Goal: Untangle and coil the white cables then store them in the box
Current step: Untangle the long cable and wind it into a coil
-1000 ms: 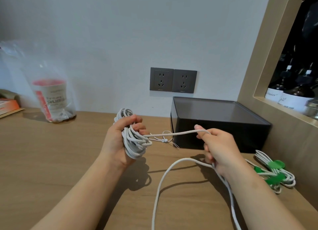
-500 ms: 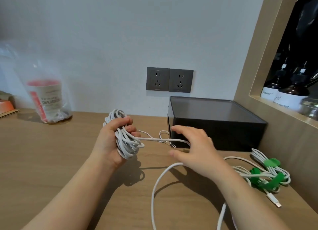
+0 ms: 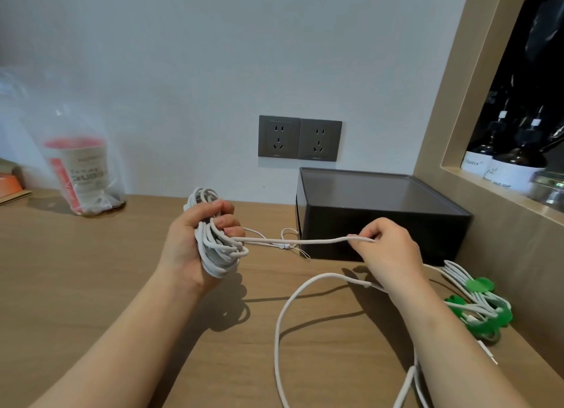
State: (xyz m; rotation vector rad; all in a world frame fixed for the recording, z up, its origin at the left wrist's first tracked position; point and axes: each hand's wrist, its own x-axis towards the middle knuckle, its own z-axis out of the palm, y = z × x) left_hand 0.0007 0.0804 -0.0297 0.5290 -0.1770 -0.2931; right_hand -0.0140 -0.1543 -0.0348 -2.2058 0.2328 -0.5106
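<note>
My left hand [image 3: 195, 243] grips a coiled bundle of white cable [image 3: 213, 249] above the wooden desk. A straight run of the same cable [image 3: 305, 241] stretches right to my right hand [image 3: 387, 249], which pinches it between thumb and fingers. Below that hand the loose cable [image 3: 283, 310] loops down over the desk toward the near edge. The black box [image 3: 378, 218] stands behind my right hand against the wall, its top dark and glossy. Coiled white cables with green ties [image 3: 476, 304] lie on the desk at the right.
A clear bag with a red and white cup [image 3: 81, 172] stands at the back left. Two grey wall sockets [image 3: 299, 138] sit above the box. A wooden shelf niche with dark bottles [image 3: 506, 160] rises on the right. A thin white cord [image 3: 293, 239] lies beside the box.
My right hand let go of the strand, reached in toward the coil, then took hold again and pulled it out to the right. The left hand kept the coil.
</note>
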